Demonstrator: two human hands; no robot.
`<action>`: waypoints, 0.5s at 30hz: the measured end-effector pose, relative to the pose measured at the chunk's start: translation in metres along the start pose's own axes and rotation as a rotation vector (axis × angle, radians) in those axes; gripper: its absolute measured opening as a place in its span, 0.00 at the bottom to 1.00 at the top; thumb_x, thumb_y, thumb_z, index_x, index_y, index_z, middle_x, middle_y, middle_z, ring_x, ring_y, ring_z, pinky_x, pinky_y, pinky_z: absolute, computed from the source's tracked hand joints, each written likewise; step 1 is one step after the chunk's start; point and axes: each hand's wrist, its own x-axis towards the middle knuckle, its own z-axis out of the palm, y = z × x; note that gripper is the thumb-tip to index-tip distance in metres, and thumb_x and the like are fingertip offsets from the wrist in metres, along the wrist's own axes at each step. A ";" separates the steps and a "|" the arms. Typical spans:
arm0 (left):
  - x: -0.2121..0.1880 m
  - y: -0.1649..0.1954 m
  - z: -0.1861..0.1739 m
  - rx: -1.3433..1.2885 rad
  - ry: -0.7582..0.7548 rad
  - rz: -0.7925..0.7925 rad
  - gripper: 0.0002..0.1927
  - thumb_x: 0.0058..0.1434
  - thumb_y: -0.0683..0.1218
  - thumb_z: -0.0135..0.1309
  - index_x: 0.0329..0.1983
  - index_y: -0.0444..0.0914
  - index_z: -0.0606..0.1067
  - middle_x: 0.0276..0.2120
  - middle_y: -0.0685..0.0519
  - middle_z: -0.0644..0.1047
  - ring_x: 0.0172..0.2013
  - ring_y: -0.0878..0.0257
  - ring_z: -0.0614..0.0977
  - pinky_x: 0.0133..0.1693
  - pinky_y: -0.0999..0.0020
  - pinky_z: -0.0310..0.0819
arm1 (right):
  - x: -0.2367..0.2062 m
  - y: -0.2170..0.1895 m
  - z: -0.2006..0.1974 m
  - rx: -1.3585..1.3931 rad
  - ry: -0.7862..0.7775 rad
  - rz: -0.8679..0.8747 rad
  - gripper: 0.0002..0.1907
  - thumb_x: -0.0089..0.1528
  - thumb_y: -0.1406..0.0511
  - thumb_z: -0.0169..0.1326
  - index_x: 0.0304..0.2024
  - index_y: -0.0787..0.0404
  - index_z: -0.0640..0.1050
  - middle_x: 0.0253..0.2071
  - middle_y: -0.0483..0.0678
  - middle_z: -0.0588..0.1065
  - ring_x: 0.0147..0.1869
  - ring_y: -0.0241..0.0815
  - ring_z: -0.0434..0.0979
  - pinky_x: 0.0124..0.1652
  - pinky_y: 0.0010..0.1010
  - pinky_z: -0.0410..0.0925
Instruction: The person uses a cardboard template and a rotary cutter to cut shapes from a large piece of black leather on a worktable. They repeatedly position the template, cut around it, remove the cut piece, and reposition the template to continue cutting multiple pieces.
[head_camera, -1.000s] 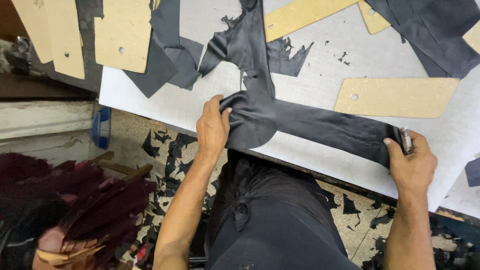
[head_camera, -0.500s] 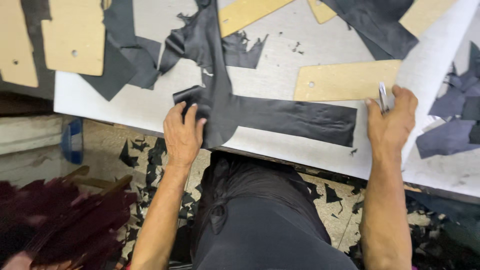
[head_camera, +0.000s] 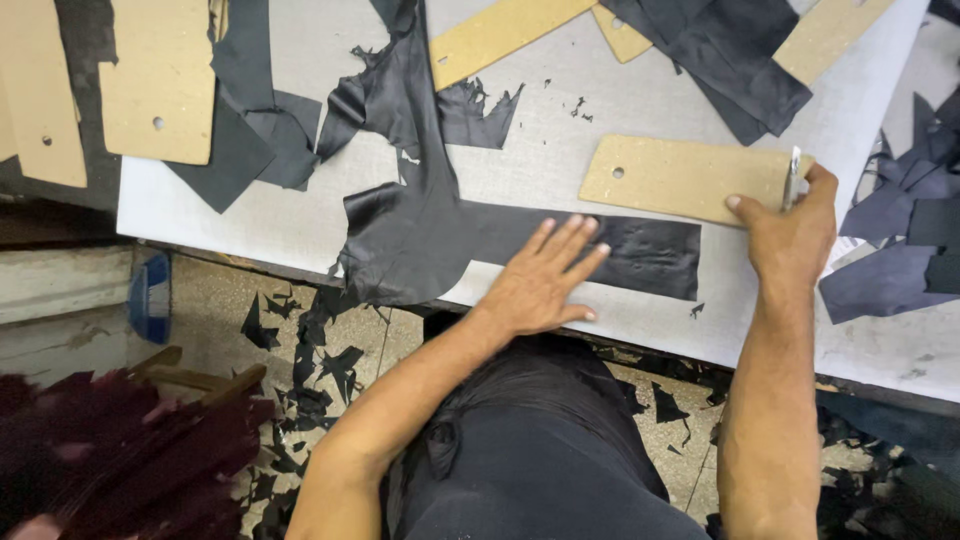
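Nearest, our dark apron (head_camera: 540, 470) fills the bottom of the view, with black offcuts (head_camera: 300, 350) scattered on the floor below the tabletop (head_camera: 270, 215) edge and a dark red heap (head_camera: 120, 460) at lower left. Our left hand (head_camera: 545, 275) lies flat, fingers spread wide, palm down on the black leather strip (head_camera: 640, 255), pressing it to the tabletop near the front edge. The strip runs left to right along that edge; its left end widens into a bigger crumpled black piece (head_camera: 405, 215) that hangs slightly over the edge and stretches up toward the far side. Our right hand (head_camera: 795, 230) sits at the strip's right end, closed around a slim metal blade tool (head_camera: 791, 180) held upright, with fingers also touching the right end of a tan cardboard template (head_camera: 685, 175). That template, with one punched hole near its left end, lies just beyond the strip, touching or just overlapping its far edge. Farther out: more tan templates (head_camera: 160, 85) at far left, one long one (head_camera: 505, 35) at top centre, plus black leather pieces (head_camera: 735, 55) at top right. Dark blue-grey scraps (head_camera: 900, 230) are piled off to the right of our right hand.
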 end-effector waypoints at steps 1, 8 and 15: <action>0.010 0.007 0.001 -0.027 0.015 0.074 0.48 0.63 0.77 0.34 0.78 0.45 0.53 0.77 0.41 0.49 0.77 0.49 0.46 0.74 0.49 0.34 | 0.002 0.013 -0.009 -0.055 0.023 0.020 0.44 0.54 0.60 0.75 0.68 0.65 0.68 0.52 0.59 0.76 0.53 0.54 0.79 0.54 0.42 0.70; -0.035 -0.034 -0.020 0.030 0.025 -0.071 0.46 0.64 0.74 0.39 0.77 0.45 0.54 0.77 0.43 0.50 0.76 0.51 0.48 0.73 0.48 0.37 | 0.015 0.090 -0.041 -0.142 0.048 -0.044 0.27 0.61 0.61 0.65 0.56 0.73 0.77 0.51 0.64 0.78 0.52 0.58 0.81 0.52 0.45 0.71; -0.145 -0.114 -0.081 0.009 0.692 -0.770 0.20 0.64 0.51 0.62 0.52 0.33 0.77 0.45 0.43 0.79 0.47 0.45 0.78 0.50 0.50 0.70 | -0.001 0.020 -0.004 -0.257 0.183 -0.335 0.14 0.65 0.64 0.66 0.50 0.65 0.81 0.50 0.60 0.77 0.54 0.62 0.76 0.53 0.47 0.69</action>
